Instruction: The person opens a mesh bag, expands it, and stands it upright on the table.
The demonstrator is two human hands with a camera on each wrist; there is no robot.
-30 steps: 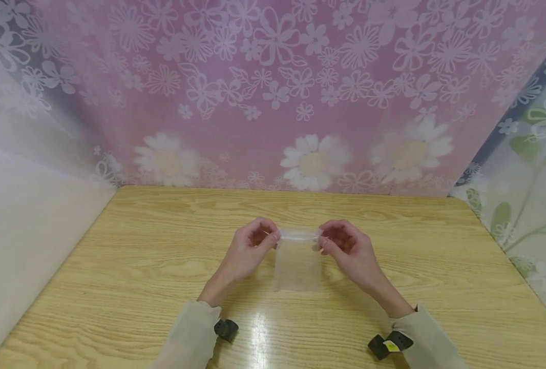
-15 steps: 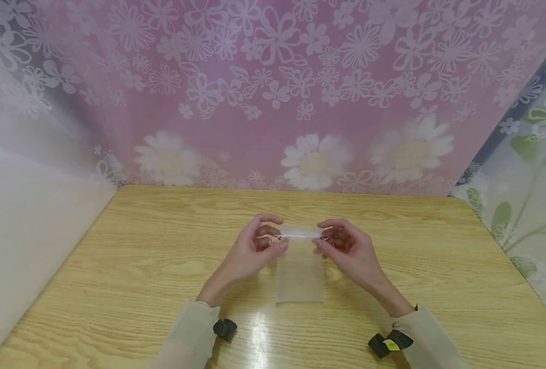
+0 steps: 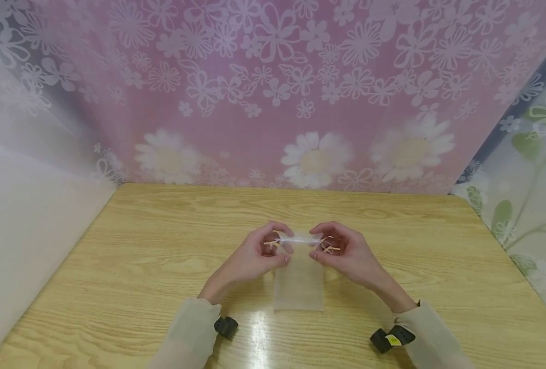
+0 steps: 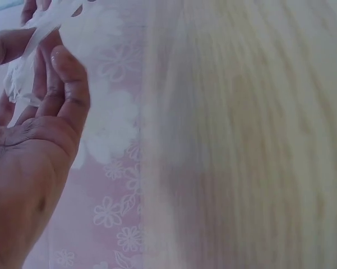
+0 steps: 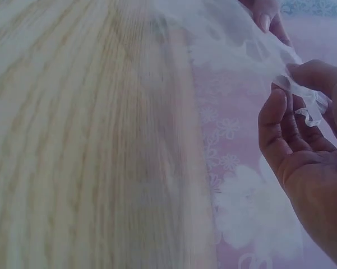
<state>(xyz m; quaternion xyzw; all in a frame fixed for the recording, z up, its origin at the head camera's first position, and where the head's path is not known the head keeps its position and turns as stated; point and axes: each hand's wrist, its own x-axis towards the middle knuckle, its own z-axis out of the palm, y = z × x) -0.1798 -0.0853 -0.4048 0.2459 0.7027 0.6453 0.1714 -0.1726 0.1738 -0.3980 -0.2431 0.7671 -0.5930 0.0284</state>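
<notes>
A small translucent drawstring bag [image 3: 298,284] hangs between my two hands in the head view, its gathered top edge level with my fingers. My left hand [image 3: 256,256] grips the upper left corner, and my right hand [image 3: 350,255] holds the upper right one. Pale cord loops [image 3: 331,249] stick out at both sides, by the palms. White strands [image 4: 42,25] run between left thumb and fingers in the left wrist view. In the right wrist view the sheer bag fabric [image 5: 230,33] stretches to the right thumb and fingertips. Nothing shows inside the bag.
A wood-grain table [image 3: 139,256] lies beneath the hands. Behind it hangs a pink flowered curtain [image 3: 236,133], with a pale sheet [image 3: 33,215] at the left and a leafy print cloth [image 3: 531,195] at the right. Each wrist wears a black camera [image 3: 227,327].
Both hands have shifted their hold on the top edge, thumbs now lower and fingers spread wider. The bag's bottom edge has come lower, and the cord loops show more at the sides.
</notes>
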